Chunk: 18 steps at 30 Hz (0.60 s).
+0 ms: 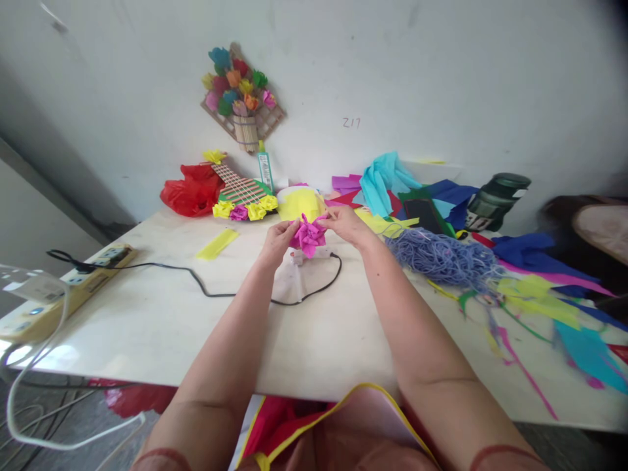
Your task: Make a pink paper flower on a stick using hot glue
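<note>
Both my hands meet over the middle of the white table (pixel 147 314), holding a pink paper flower (pixel 308 237) between them. My left hand (pixel 279 239) pinches the flower's left side with closed fingers. My right hand (pixel 346 224) grips its upper right petals, fingers pressed together. Just below the flower a small white object stands on the table, joined to a black cord (pixel 206 288).
A yellowish power strip (pixel 69 288) lies at the left edge. Paper flower crafts (pixel 243 196), a red bag (pixel 193 190) and a wall bouquet (pixel 240 91) sit behind. Blue-purple string (pixel 441 255), coloured paper scraps (pixel 540 294) and a dark jar (pixel 498 199) fill the right.
</note>
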Each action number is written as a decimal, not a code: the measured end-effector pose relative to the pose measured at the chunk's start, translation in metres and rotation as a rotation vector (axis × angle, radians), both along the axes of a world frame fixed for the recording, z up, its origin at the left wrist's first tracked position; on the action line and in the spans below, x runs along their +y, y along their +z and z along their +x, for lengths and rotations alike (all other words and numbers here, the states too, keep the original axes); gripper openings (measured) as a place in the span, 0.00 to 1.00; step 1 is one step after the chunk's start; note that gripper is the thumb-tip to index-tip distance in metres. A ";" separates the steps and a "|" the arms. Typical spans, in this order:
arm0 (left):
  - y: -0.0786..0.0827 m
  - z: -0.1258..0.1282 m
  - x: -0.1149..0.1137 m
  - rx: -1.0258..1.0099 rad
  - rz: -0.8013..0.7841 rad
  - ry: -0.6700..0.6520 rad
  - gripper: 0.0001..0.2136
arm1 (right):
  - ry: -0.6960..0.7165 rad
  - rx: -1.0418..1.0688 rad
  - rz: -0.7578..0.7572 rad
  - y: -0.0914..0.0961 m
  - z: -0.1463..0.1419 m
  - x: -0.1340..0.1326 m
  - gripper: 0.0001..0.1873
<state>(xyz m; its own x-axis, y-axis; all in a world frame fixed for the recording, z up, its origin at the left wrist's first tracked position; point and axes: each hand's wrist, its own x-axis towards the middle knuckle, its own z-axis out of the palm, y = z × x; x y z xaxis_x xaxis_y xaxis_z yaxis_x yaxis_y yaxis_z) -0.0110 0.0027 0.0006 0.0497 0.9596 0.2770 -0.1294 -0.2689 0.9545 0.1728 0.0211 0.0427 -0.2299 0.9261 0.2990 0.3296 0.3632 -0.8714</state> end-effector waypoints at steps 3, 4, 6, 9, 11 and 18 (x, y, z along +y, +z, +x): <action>-0.001 0.000 0.001 -0.002 0.016 0.040 0.24 | -0.038 0.016 0.010 0.000 -0.001 0.001 0.08; -0.001 0.000 0.002 -0.005 0.019 0.047 0.24 | -0.044 0.022 0.013 0.000 -0.002 0.001 0.07; 0.000 0.000 0.001 -0.013 0.025 0.057 0.24 | -0.050 0.035 0.017 0.000 -0.002 0.001 0.06; 0.002 0.002 -0.001 -0.006 0.034 0.067 0.24 | -0.042 0.050 0.009 0.000 -0.003 0.000 0.06; 0.004 0.003 -0.002 0.004 0.040 0.076 0.25 | -0.013 0.068 -0.006 0.000 -0.004 -0.002 0.08; 0.006 0.006 -0.005 0.053 0.045 0.100 0.23 | 0.078 0.016 -0.076 0.006 -0.002 -0.013 0.22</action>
